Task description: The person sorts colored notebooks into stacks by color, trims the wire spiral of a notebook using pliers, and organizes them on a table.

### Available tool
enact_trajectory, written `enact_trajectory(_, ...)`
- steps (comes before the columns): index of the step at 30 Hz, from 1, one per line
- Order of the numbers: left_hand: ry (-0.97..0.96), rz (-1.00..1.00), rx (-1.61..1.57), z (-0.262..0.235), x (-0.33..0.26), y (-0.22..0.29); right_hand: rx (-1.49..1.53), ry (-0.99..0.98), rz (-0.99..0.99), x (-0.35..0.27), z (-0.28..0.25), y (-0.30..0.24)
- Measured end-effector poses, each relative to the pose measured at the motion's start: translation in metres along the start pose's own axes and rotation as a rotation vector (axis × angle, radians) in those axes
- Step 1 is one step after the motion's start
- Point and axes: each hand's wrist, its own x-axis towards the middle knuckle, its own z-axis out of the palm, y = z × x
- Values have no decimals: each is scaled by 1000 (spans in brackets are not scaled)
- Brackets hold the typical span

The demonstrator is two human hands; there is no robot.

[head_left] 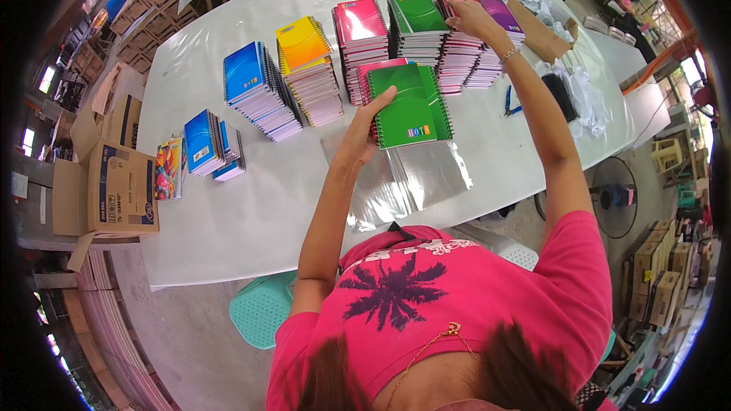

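Observation:
My left hand (364, 131) grips a small fanned bunch of spiral notebooks, thumb on the cover of the green notebook (405, 110) on top. Pink notebooks show behind the green ones. My right arm reaches to the far side, where my right hand (474, 18) has its fingers closed at the top of the red notebook stack (458, 49). Its fingertips are partly hidden. Beside it rise the purple stack (499, 15) on the right and the green stack (415, 14) on the left. Further left stand the pink stack (359, 21), yellow stack (303, 38) and blue stack (247, 76).
Clear plastic sleeves (415, 183) lie on the white table (244, 213) below the held notebooks. Smaller blue notebooks (204, 141) and a colourful notebook (168, 171) sit left, near an open carton (122, 190). A cardboard tray (542, 34) and crumpled plastic (590, 103) lie right.

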Motion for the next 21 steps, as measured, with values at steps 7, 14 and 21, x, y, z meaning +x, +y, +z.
enact_trajectory(7, 57, 42, -50, 21, 7, -7, -117, -181, -178, 2, -19, -9)
enact_trajectory(14, 84, 76, -91, 36, 17, -17, -177, -59, -257, 8, -9, 6)
enact_trajectory(21, 115, 112, -29, 30, 23, -21, 49, 251, -337, -2, -15, 17)
